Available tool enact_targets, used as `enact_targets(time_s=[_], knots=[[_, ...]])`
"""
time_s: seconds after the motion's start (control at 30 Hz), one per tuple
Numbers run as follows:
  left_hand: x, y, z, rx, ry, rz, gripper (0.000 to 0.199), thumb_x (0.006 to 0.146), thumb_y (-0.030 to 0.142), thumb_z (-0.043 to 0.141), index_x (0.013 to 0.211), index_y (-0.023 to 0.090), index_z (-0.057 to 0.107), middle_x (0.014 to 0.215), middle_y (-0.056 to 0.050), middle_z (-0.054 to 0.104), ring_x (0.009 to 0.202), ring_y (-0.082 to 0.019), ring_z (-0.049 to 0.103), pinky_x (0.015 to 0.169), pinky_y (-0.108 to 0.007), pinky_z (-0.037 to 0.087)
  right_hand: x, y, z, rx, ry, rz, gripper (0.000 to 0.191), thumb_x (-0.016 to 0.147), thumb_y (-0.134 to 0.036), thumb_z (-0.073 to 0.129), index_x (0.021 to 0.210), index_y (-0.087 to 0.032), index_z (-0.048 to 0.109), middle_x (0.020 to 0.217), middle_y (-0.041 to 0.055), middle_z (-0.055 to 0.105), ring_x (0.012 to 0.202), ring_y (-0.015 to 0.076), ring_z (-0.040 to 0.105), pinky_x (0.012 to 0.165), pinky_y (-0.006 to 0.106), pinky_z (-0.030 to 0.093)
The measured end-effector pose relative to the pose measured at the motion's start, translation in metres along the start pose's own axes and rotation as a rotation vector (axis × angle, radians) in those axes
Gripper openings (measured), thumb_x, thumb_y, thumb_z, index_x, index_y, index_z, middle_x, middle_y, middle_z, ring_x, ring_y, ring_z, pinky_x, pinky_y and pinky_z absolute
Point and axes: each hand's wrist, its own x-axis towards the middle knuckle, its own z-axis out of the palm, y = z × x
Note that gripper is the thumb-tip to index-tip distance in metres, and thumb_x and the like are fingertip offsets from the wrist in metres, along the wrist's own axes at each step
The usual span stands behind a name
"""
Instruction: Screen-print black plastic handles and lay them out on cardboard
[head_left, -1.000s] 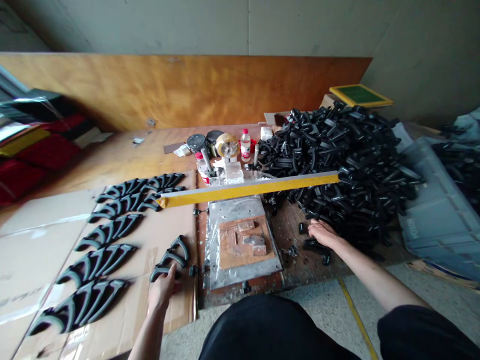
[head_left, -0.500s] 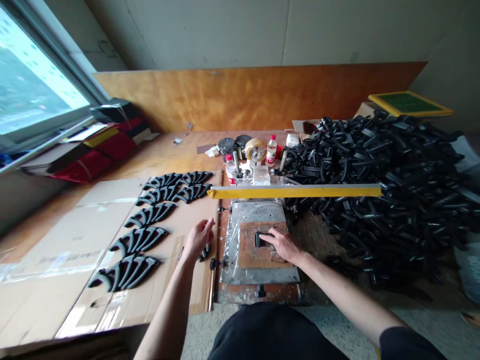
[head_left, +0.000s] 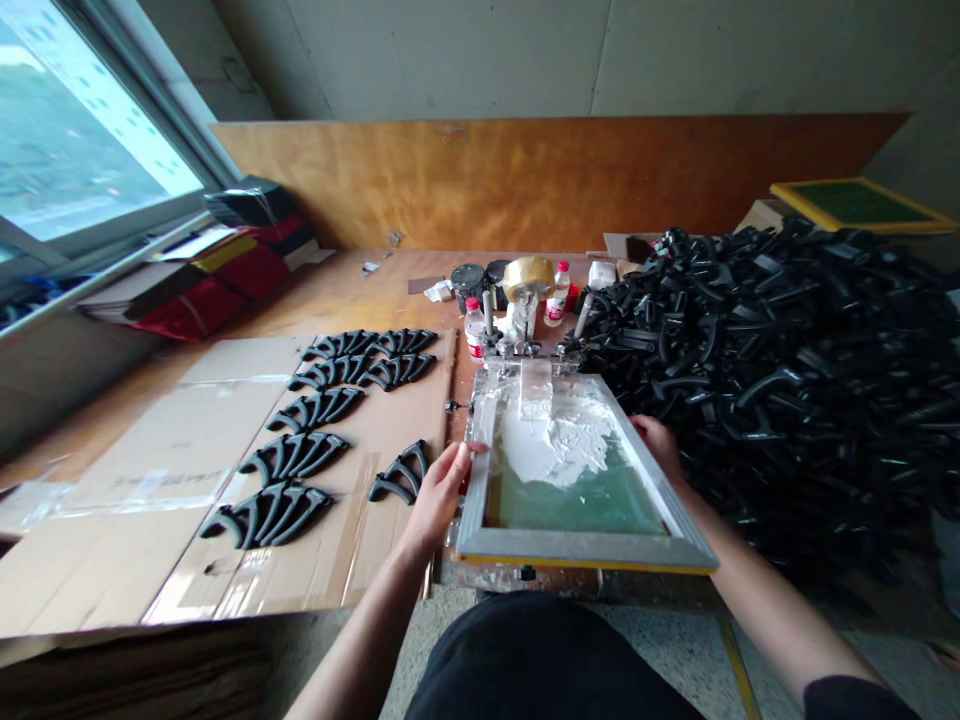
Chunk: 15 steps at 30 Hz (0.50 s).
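A screen printing frame [head_left: 585, 542] lies in front of me, slightly tilted, with green mesh and a smear of white ink [head_left: 559, 450] toward its far end. My left hand [head_left: 442, 490] grips the frame's left side, thumb on top. At the right side, my right hand [head_left: 658, 445] is closed against the frame's edge, its fingertips partly hidden. A pale block [head_left: 536, 388] rests on the inked mesh near the clamp. The frame covers the plate and the piece beneath it. Left of my left hand, a few curved black plastic handles [head_left: 401, 475] lie on cardboard.
Several rows of black handles [head_left: 274, 515] lie on the cardboard sheet [head_left: 217, 400]. A large heap of black handles [head_left: 772, 380] fills the right side. Bottles [head_left: 475, 330], dark tubs [head_left: 468, 288] and a tape roll [head_left: 529, 277] stand behind the clamp.
The raised frame has swung down over the plate. My right hand has left the black piece on the plate for the frame's right edge; my left hand has moved right onto its left side.
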Motion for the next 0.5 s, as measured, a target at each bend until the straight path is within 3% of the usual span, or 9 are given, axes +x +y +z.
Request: enact_targets(time_s=[0.1, 0.17, 0.23, 0.3, 0.37, 0.5], knots=[[-0.006, -0.045, 0.005, 0.103, 0.013, -0.054, 0.060, 0.085, 0.057, 0.052, 0.131, 0.020, 0.053, 0.070, 0.002, 0.055, 0.058, -0.012, 0.047, 0.054, -0.022, 0.037, 0.023, -0.009, -0.014, 0.000, 0.166, -0.016, 0.035, 0.091, -0.027, 0.039, 0.113, -0.016, 0.065, 0.112, 0.0147, 0.062, 0.101, 0.0280, 0.059, 0.089, 0.046, 0.048], [-0.003, -0.071, 0.009, 0.183, 0.039, -0.069, 0.068, 0.084, 0.053, 0.053, 0.143, 0.021, 0.040, 0.066, 0.004, 0.051, 0.055, -0.011, 0.045, 0.054, -0.022, 0.036, 0.035, -0.038, -0.009, -0.025, 0.197, -0.181, 0.043, 0.087, -0.030, 0.053, 0.128, -0.015, 0.056, 0.134, 0.0162, 0.051, 0.119, 0.0301, 0.050, 0.099, 0.046, 0.043], [0.003, -0.091, 0.011, 0.257, 0.044, -0.072, 0.069, 0.086, 0.049, 0.052, 0.147, 0.021, 0.034, 0.064, 0.006, 0.049, 0.054, -0.010, 0.043, 0.053, -0.021, 0.034, 0.044, -0.075, 0.003, -0.099, 0.137, -0.341, 0.058, 0.081, -0.029, 0.065, 0.135, -0.015, 0.048, 0.144, 0.0162, 0.041, 0.128, 0.0328, 0.041, 0.103, 0.048, 0.040], [0.008, -0.104, 0.012, 0.307, 0.027, -0.067, 0.067, 0.087, 0.047, 0.050, 0.147, 0.022, 0.033, 0.065, 0.006, 0.048, 0.055, -0.010, 0.043, 0.054, -0.021, 0.033, 0.050, -0.106, 0.017, -0.179, 0.033, -0.418, 0.056, 0.077, -0.025, 0.070, 0.129, -0.016, 0.052, 0.137, 0.0152, 0.048, 0.123, 0.0330, 0.044, 0.100, 0.047, 0.042], [0.012, -0.110, 0.010, 0.326, 0.005, -0.064, 0.065, 0.088, 0.047, 0.048, 0.147, 0.023, 0.033, 0.067, 0.005, 0.049, 0.058, -0.011, 0.044, 0.055, -0.021, 0.034, 0.051, -0.124, 0.029, -0.222, -0.083, -0.423, 0.040, 0.077, -0.022, 0.070, 0.115, -0.018, 0.058, 0.118, 0.0115, 0.060, 0.110, 0.0289, 0.052, 0.092, 0.041, 0.045], [0.013, -0.111, 0.007, 0.335, -0.018, -0.087, 0.063, 0.088, 0.047, 0.048, 0.145, 0.022, 0.037, 0.069, 0.004, 0.050, 0.059, -0.011, 0.046, 0.056, -0.022, 0.035, 0.027, -0.127, 0.039, -0.237, -0.277, -0.451, 0.009, 0.084, -0.021, 0.063, 0.092, -0.019, 0.061, 0.090, 0.0064, 0.064, 0.090, 0.0225, 0.057, 0.076, 0.032, 0.046]])
